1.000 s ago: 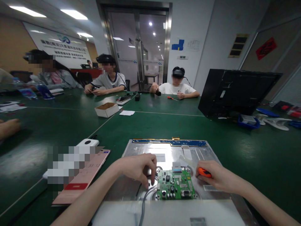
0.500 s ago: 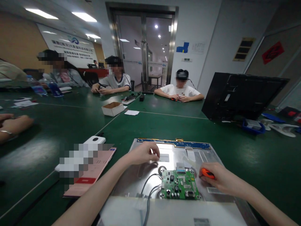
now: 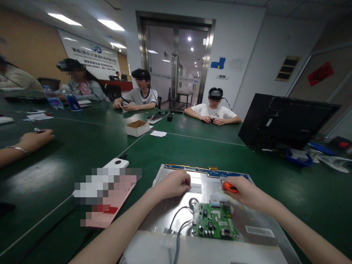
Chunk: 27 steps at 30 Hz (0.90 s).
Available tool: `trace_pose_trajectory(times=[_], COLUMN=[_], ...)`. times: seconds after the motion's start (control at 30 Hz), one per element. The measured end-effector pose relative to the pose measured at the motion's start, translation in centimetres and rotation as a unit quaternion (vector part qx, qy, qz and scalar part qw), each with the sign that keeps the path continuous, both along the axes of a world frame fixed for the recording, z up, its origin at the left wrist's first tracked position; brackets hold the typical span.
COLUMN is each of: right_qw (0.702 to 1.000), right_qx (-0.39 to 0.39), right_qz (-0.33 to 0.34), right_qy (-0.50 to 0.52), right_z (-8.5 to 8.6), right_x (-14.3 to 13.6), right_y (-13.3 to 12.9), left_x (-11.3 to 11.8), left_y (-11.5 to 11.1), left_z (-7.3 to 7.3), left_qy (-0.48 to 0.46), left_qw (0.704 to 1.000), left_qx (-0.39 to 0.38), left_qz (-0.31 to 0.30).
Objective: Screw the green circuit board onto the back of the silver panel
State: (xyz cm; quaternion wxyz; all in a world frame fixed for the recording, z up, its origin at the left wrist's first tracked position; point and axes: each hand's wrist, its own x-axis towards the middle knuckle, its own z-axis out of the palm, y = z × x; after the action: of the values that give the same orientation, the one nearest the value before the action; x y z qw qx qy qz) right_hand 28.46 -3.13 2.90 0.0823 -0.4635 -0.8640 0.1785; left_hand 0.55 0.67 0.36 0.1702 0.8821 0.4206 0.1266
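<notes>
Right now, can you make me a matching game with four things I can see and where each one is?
Things:
1. green rectangular circuit board
2. orange-handled tool
3. open white cardboard box
4. long thin blue circuit strip

Places:
A. on the green table, beside some white paper
B. along the far edge of the silver metal panel
C. in the right hand
D. on the panel, with grey cables at its left side

Pairs: 1-D, 2-C, 3-A, 4-B
</notes>
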Motion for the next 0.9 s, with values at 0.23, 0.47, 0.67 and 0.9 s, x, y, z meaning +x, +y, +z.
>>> trace_pose_trajectory(times=[0.23,0.47,0.67,0.9], right_qw=[0.996,0.992,0.991,0.975], right_qx=[0.045,0.064,0.095,0.091], right_qz=[0.071,0.094,0.073,0.126], right_qy=[-0.034,-0.052,-0.063,-0.157], right_z=[-1.5,-2.0,1.5,2.3], right_x=[-7.2,-8.8,-6.8,-6.8], right_y=[3.7,3.9,0.6,-5.1], left_x=[0.4,0.6,0.6,0.7], left_y=[-0.4,-0.1,-0.3,-0.6], left_z=[-0.4,-1.0,-0.8,-0.3], left_qy=[0.03,0.018,0.013,0.014], left_qw=[0.999,0.999,1.0,1.0], left_qx=[0.03,0.032,0.027,0.016], left_qz=[0.003,0.002,-0.005,-0.007])
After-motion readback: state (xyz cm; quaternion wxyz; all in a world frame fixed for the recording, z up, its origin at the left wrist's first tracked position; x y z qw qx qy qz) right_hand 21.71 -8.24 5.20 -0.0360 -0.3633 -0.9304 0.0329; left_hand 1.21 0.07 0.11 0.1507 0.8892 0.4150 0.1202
